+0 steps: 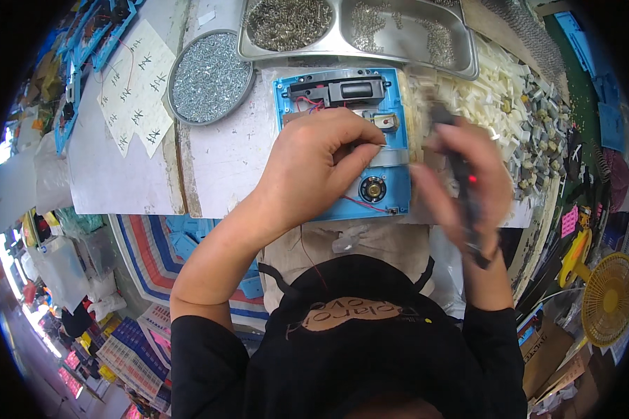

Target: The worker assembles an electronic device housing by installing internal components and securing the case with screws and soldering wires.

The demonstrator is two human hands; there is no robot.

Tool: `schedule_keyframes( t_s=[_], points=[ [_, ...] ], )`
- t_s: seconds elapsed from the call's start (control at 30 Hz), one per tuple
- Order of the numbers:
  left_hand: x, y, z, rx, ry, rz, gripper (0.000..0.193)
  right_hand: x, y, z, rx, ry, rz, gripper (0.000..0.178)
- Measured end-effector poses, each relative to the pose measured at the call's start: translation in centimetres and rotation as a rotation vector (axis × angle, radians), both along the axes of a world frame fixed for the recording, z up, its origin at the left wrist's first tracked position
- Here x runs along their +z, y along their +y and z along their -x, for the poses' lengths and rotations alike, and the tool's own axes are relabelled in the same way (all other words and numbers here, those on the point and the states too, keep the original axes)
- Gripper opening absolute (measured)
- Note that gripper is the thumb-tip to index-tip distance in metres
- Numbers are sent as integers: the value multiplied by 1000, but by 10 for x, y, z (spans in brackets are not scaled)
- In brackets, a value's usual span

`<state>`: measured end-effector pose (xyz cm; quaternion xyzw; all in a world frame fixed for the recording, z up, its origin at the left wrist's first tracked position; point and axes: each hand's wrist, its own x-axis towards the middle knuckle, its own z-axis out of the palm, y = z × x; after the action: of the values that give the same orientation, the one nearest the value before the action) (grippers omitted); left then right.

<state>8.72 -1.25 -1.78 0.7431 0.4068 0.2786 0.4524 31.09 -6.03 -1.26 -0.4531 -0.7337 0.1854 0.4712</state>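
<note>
A blue plastic housing (393,183) lies open before me, with a black module (342,91), a round speaker (372,189) and thin red wires inside. Over its middle bends my left hand (318,157), thumb and forefinger pinched together beside a silver-grey flat strip (390,158). Whatever sits between those fingertips is too small to make out. My right hand (479,167), smeared by motion, grips a dark electric screwdriver (461,174) with a small red light. It is just right of the housing, and the tool's tip is blurred.
A round tray (177,112) of silver screws stands at the left. A steel divided tray (468,68) of small metal parts lies behind the housing. Cream plastic pieces (500,87) are heaped at the right. Marked paper (136,84) and blue housings (84,49) are far left.
</note>
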Motion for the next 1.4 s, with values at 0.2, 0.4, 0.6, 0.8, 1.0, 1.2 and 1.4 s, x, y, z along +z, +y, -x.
schedule_keyframes(
  t_s=[0.2, 0.4, 0.6, 0.8, 1.0, 1.2, 1.4],
  points=[
    [5, -2, 6, -160, 79, -190, 13, 17, -38, -69, 161, 425, 218, 23],
    [4, -1, 9, -229, 132, -254, 17, 6, -32, -52, 239, 336, 306, 17],
    [2, -3, 10, -218, 143, -308, 19, 5, -22, -44, 307, 248, 289, 19],
    [0, -4, 10, -217, 153, -321, 20, 4, -17, -39, 330, 207, 278, 19],
    [1, -3, 10, -227, 154, -318, 20, 5, -14, -39, 338, 181, 290, 20],
    [1, -3, 11, -236, 155, -326, 20, 7, -18, -45, 315, 225, 321, 19],
    [1, -3, 11, -229, 143, -331, 19, 8, -23, -52, 250, 285, 269, 18]
  ],
)
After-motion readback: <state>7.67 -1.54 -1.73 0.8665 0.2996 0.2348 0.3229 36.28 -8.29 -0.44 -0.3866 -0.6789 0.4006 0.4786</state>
